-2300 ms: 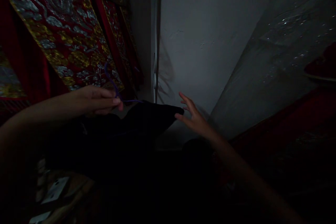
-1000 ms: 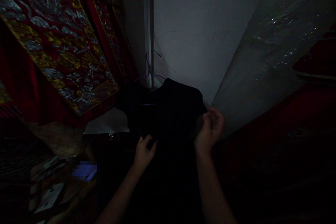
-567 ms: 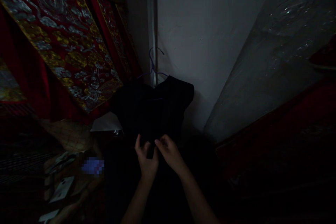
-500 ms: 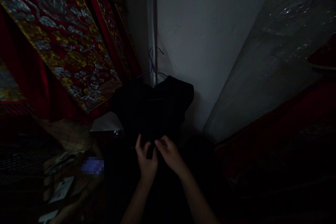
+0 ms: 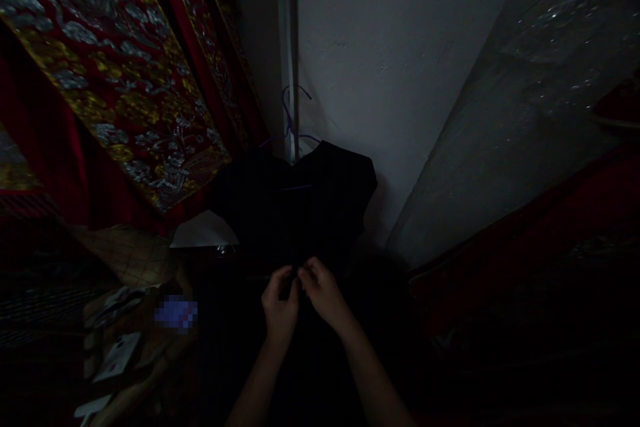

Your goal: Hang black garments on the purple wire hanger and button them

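A black garment [image 5: 330, 207] hangs on a thin purple hanger [image 5: 287, 113] in the middle of the view, its neckline open at the top. My left hand [image 5: 281, 303] is closed at the garment's front, thumb and fingertips drawn together on the dark cloth. Close beside it, my right hand [image 5: 323, 290] pinches the cloth as well, with its fingertips almost touching the left ones. The scene is very dark, so any button or fastening between the fingers cannot be made out.
Red cloth embroidered in gold and silver [image 5: 135, 107] hangs at the left. Behind the garment is a grey wall [image 5: 380, 60] with a vertical pole [image 5: 289, 27]. Clear plastic sheeting [image 5: 480, 140] covers something at the right. A white phone-like object [image 5: 117, 355] lies at lower left.
My left fingers, raised and spread before, have come down and closed together on the cloth. My right hand stays nearly in place. The garment's right shoulder has shifted slightly outward.
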A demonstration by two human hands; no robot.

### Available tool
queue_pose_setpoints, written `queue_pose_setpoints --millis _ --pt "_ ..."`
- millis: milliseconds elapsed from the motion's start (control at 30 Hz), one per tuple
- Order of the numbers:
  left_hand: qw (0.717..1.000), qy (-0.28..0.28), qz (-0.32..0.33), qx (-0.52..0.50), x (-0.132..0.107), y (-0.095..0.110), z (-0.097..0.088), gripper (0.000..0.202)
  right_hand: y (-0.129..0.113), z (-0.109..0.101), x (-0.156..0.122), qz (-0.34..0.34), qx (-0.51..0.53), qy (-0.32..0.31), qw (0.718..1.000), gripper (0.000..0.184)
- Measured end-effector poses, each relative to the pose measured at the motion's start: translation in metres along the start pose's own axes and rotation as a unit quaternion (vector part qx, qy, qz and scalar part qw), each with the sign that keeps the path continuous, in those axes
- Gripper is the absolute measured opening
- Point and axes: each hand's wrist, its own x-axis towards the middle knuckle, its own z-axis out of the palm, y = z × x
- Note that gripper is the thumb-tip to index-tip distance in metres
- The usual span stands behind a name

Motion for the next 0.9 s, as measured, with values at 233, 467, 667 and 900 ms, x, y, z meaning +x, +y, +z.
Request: queue_pose_setpoints --millis 233,467,667,900 --pt "1.0 -0.005 -0.009 -0.024 0.0002 -0.0003 -0.0002 0.021 -0.0025 -0.0017 -0.0026 0.009 -0.013 -0.018 1.0 0.033" --pt "1.0 -0.004 -0.005 -0.019 0.0015 -0.0003 -0.0004 0.023 0.0052 -0.0003 -0.0022 0.001 0.016 -0.017 1.0 0.023" --pt "0.999 0.004 -0.017 -0.029 0.0017 0.0043 0.0006 0.025 0.0044 -0.0027 -0.0014 0.012 0.019 -0.031 0.999 0.028" --pt "0.998 0.009 -0.033 -0.05 0.0017 0.0071 0.0019 0.03 0.0005 -0.0037 -0.0007 0.017 -0.002 -0.033 0.999 0.023"
